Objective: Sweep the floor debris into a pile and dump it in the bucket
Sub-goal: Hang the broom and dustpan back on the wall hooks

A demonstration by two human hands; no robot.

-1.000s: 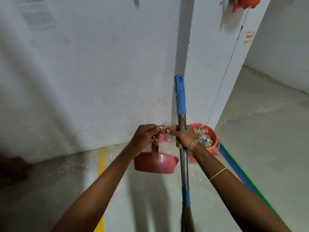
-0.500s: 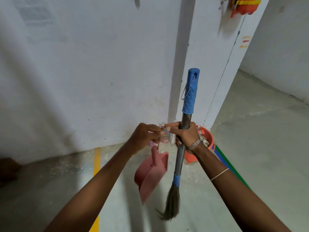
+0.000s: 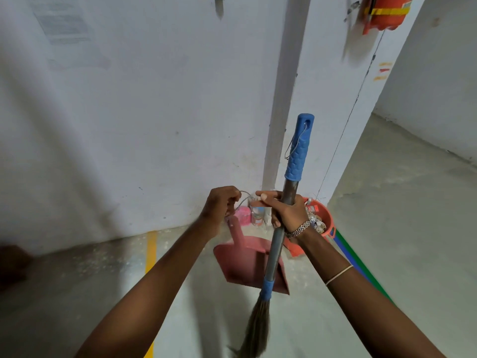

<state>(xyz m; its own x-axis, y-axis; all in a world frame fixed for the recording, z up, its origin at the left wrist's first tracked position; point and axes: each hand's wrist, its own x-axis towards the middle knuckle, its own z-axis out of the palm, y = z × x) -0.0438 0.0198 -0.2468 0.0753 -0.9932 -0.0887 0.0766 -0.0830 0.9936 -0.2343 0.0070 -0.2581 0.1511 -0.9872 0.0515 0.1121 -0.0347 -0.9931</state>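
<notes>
Right hand [image 3: 286, 210] beside litter-filled bucket [image 3: 327, 215]

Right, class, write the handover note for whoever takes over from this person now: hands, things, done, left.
Left hand: holds the dustpan, hanging by its handle end.
Right hand: grips the broom shaft, bristles down.
Bucket: on the floor behind the right wrist, rubbish inside.
Done: apparently a dump; no pile shows.
Left: sweep any debris out of view, or put tools away.
</notes>
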